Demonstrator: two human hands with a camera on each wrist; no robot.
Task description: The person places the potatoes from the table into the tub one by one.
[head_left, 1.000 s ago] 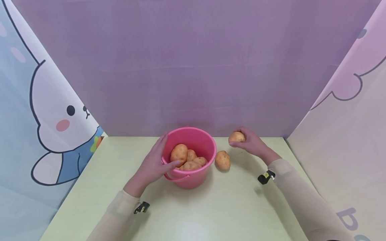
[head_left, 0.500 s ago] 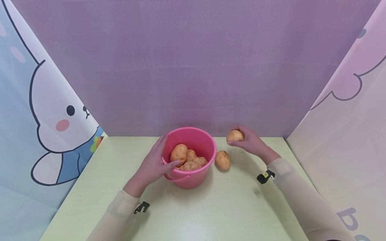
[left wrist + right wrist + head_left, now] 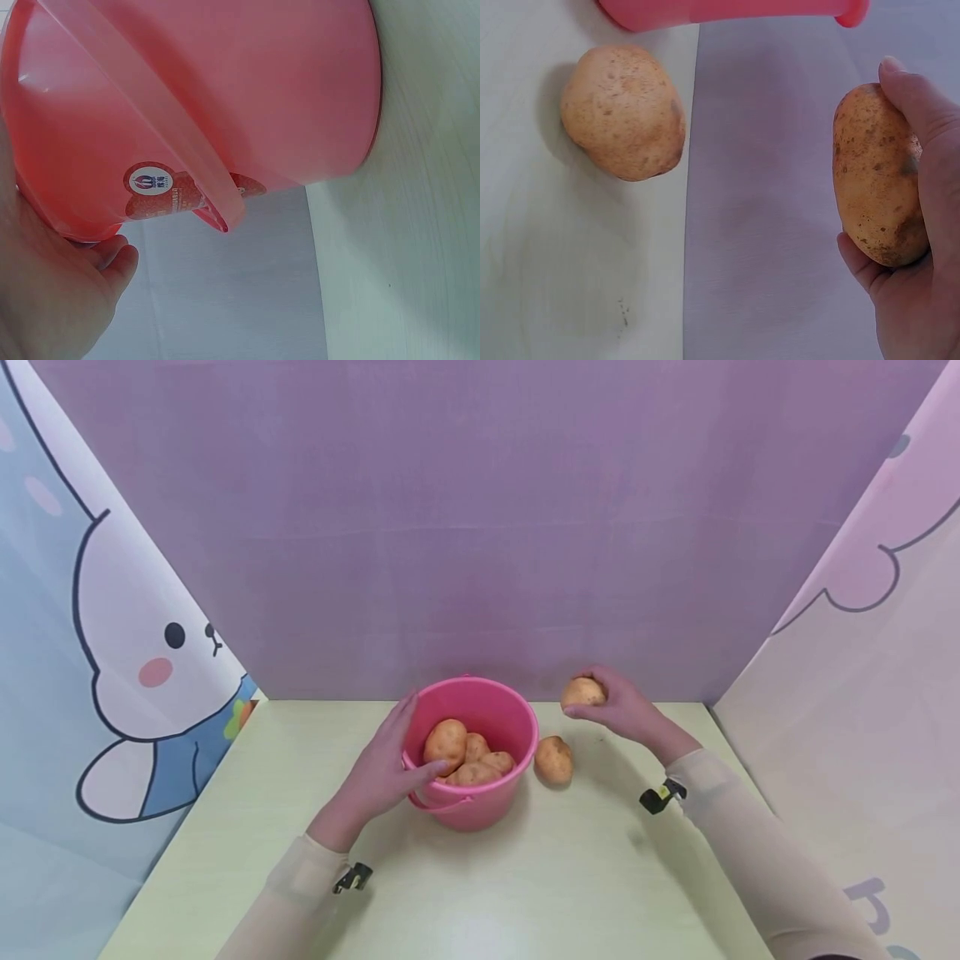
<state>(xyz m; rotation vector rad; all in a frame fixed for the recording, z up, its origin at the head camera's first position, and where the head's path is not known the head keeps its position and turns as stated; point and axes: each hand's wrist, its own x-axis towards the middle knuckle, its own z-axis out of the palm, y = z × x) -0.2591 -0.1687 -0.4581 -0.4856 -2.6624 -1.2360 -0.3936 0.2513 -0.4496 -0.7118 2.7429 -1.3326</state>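
A pink bucket (image 3: 476,810) stands on the table with several potatoes (image 3: 446,745) inside. My left hand (image 3: 386,760) holds its left rim, thumb over the near edge and fingers along the far left side. The left wrist view shows the bucket's side wall (image 3: 300,82) and my hand (image 3: 52,277) at the rim. To the right of the bucket, my right hand (image 3: 621,708) grips a potato (image 3: 582,693) between thumb and fingers, raised above the table in the right wrist view. Another potato (image 3: 554,761) lies on the table close beside the bucket.
The pale table (image 3: 480,893) ends at a purple backdrop (image 3: 480,543) just behind the bucket. Printed panels flank it, with a cartoon rabbit (image 3: 142,693) on the left one. The bucket's handle (image 3: 150,97) hangs down its near side.
My right hand has shifted slightly left and upward with the potato in its grip. The left hand, the bucket and the potato on the table have stayed in place.
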